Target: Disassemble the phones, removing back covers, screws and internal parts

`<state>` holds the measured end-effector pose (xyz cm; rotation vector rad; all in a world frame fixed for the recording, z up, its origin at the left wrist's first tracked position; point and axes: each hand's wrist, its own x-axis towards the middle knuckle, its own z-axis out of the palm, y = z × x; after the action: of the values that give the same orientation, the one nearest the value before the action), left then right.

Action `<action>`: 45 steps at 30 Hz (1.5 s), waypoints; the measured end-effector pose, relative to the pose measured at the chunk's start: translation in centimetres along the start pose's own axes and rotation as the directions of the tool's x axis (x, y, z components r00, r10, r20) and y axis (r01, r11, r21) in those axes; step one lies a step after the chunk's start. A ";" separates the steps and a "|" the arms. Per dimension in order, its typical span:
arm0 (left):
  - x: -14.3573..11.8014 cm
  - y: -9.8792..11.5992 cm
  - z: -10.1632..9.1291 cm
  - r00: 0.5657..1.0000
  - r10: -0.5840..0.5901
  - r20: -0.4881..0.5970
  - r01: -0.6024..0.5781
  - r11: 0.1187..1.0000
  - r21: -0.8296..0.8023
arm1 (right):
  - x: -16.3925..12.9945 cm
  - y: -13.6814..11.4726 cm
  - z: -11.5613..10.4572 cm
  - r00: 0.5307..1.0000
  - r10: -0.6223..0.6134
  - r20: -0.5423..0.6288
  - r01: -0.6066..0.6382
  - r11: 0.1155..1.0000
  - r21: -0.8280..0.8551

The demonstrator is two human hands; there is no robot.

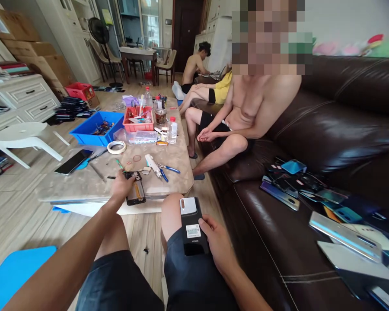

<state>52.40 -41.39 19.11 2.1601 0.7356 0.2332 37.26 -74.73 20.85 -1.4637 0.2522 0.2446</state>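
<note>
Opened phone [135, 188] under L hand [121, 186]; R hand [218, 242] grips back cover [192, 226].

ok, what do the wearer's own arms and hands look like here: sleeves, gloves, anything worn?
Both arms are bare right to the frame edge: no sleeves in view. The left hand and right hand are ungloved, with no watch, ring or wristband visible. The only clothing showing is dark shorts over the knees.
</note>
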 end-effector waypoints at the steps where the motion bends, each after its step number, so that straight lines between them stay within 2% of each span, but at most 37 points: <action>1: 0.3 0.2 -0.1 0.999 0.043 0.032 -0.045 0.994 0.098 | -0.1 0.0 0.0 1.000 0.000 0.000 0.000 1.000 0.015; 5: 0.6 0.7 -0.7 0.976 0.136 0.168 -0.191 0.907 0.375 | -1.1 0.0 0.4 0.999 -0.029 -0.035 0.029 1.000 0.010; 9: -0.2 1.2 -1.9 0.959 0.196 0.205 -0.272 0.842 0.466 | -2.7 -0.5 0.8 0.995 -0.057 -0.086 0.055 0.998 -0.027; 13: -2.8 1.2 -3.0 0.929 0.359 0.090 -0.369 0.873 0.321 | -3.9 -0.7 1.0 0.988 -0.051 -0.148 0.042 0.997 -0.063; 17: -6.7 -0.8 -3.2 0.888 0.438 0.139 -0.447 0.893 0.041 | -3.9 -0.4 1.2 0.976 -0.036 -0.215 0.007 0.991 -0.133; 19: -8.9 -2.1 -3.5 0.892 0.397 0.214 -0.374 0.916 -0.144 | -3.5 -0.3 1.8 0.979 -0.026 -0.204 -0.004 0.989 -0.146; 21: -11.5 -3.2 -4.3 0.882 0.317 0.348 -0.230 0.935 -0.271 | -2.8 -0.4 2.9 0.988 -0.008 -0.156 -0.015 0.989 -0.147; 23: -14.2 -3.8 -5.5 0.825 0.281 0.491 -0.088 0.921 -0.379 | -2.1 -0.6 4.5 0.998 0.008 -0.068 -0.019 0.985 -0.174; 25: -16.9 -4.3 -6.8 0.774 0.286 0.565 0.043 0.867 -0.497 | -1.4 -0.8 6.7 0.996 0.020 0.083 0.001 0.968 -0.250; 27: -19.4 -5.0 -7.8 0.762 0.253 0.596 0.157 0.820 -0.550 | -0.9 -1.0 9.2 0.961 0.040 0.275 0.067 0.927 -0.370; 30: -22.5 -6.8 -9.3 0.853 0.052 0.520 0.291 0.779 -0.556 | -0.7 -0.8 12.8 0.836 0.060 0.545 0.273 0.816 -0.509; 32: -24.4 -8.2 -10.2 0.894 -0.105 0.437 0.368 0.729 -0.577 | -0.8 -0.2 14.7 0.733 0.059 0.677 0.402 0.766 -0.502; 34: -26.4 -9.2 -10.7 0.894 -0.213 0.395 0.432 0.646 -0.629 | -1.1 0.9 15.9 0.639 0.087 0.764 0.429 0.784 -0.448; 35: -27.5 -9.4 -10.7 0.893 -0.248 0.375 0.445 0.602 -0.663 | -1.1 1.6 16.2 0.607 0.105 0.787 0.412 0.806 -0.426; 37: -29.5 -9.6 -10.1 0.891 -0.277 0.359 0.453 0.523 -0.722 | -1.1 3.0 16.5 0.583 0.135 0.801 0.365 0.838 -0.406; 40: -32.0 -9.3 -8.3 0.895 -0.283 0.345 0.441 0.432 -0.787 | -0.8 4.6 16.3 0.584 0.147 0.799 0.352 0.841 -0.412; 43: -33.1 -9.4 -6.7 0.892 -0.330 0.310 0.423 0.366 -0.829 | -0.4 5.0 15.9 0.552 0.173 0.816 0.335 0.850 -0.407; 45: -33.1 -9.8 -6.5 0.886 -0.361 0.290 0.416 0.347 -0.840 | -0.3 4.8 15.7 0.519 0.220 0.826 0.286 0.866 -0.410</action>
<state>18.78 -51.47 18.48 0.9042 0.8199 0.2300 35.72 -58.65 17.80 -1.6715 -0.7373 1.0498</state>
